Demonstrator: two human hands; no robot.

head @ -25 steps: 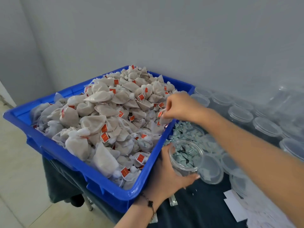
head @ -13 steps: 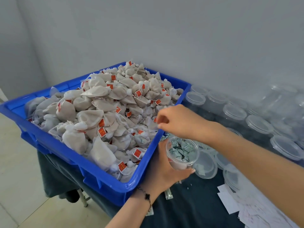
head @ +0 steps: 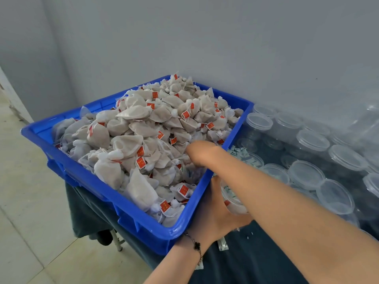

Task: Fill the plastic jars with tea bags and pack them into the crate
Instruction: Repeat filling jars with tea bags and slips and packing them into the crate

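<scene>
Nearest the camera, the left hand (head: 213, 214) is wrapped around a clear plastic jar (head: 232, 199), which is held upright just outside the near right corner of the blue crate (head: 141, 220). The jar's mouth is hidden under the right forearm, so how full it is cannot be told; a red tag and something pale show through its wall. A beaded bracelet (head: 194, 245) is worn on the left wrist.

The right forearm is laid diagonally across the jar and over the crate's right rim, and the right hand (head: 200, 153) is sunk into the heap of tea bags (head: 143, 144) just inside that rim. Its fingers are buried and blurred; they appear curled down into the bags, but whether one is pinched cannot be told.

The relation that matters is short: the jar lies below and just right of the picking hand, across the rim, with its long axis vertical and its mouth upward. The right hand is judged the nearer to the bags, the left only steadying.

Beyond the crate's right side, lidded jars (head: 311, 140) are stood in rows toward the grey wall (head: 225, 42).
</scene>
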